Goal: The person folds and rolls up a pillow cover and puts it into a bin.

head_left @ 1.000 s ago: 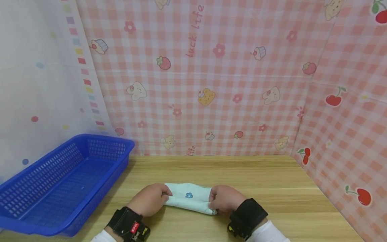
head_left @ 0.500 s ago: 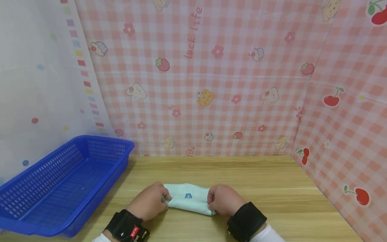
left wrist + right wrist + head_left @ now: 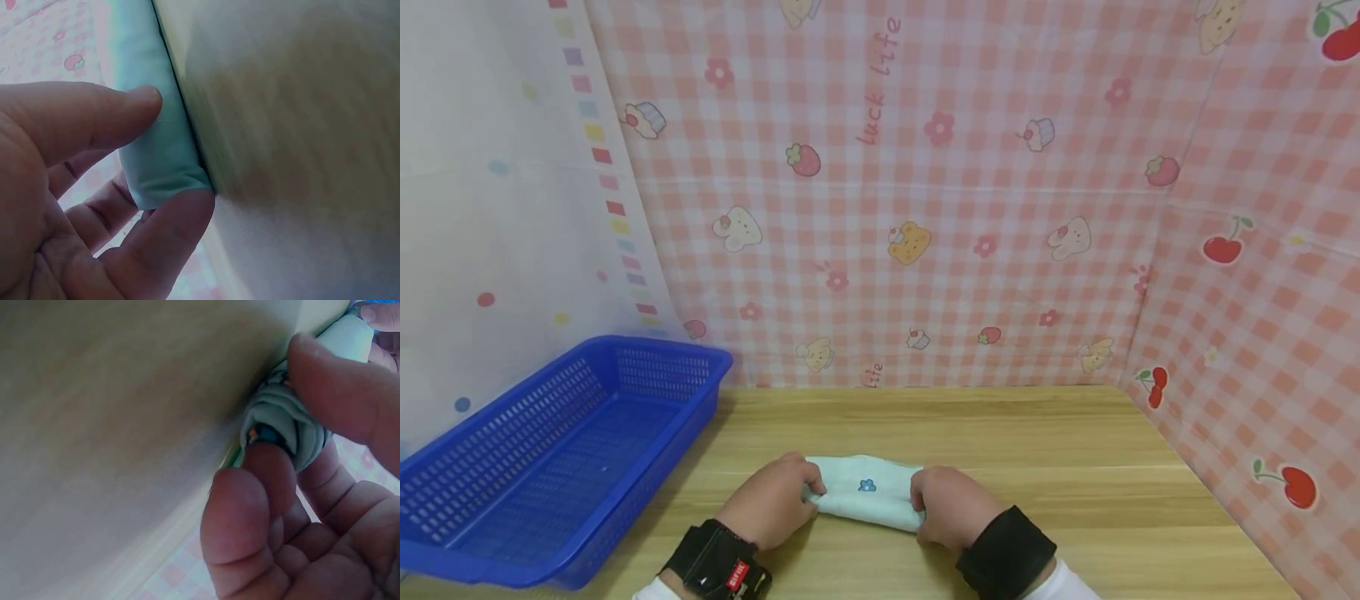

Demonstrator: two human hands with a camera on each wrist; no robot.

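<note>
A mint-green cloth (image 3: 876,508) with a small blue flower lies on the wooden table, its near side rolled into a thick fold. My left hand (image 3: 770,504) grips the left end of the roll. In the left wrist view, the thumb lies along the cloth (image 3: 153,150) and a finger meets its end corner. The right end is held by my right hand (image 3: 957,507), curled around it. From the right wrist, the spiral layers of the rolled end (image 3: 281,419) show, with dark and orange print inside, and a fingertip presses into them.
A blue plastic basket (image 3: 692,400) with perforated sides stands at the left of the table (image 3: 1000,425). Behind rises a pink checked cloth wall (image 3: 970,183), continuing along the right side. A white dotted sheet (image 3: 490,225) hangs at the left.
My right hand has shifted slightly left and now covers the roll's right end. The left hand moved slightly, then stayed at its end. The basket has not moved.
</note>
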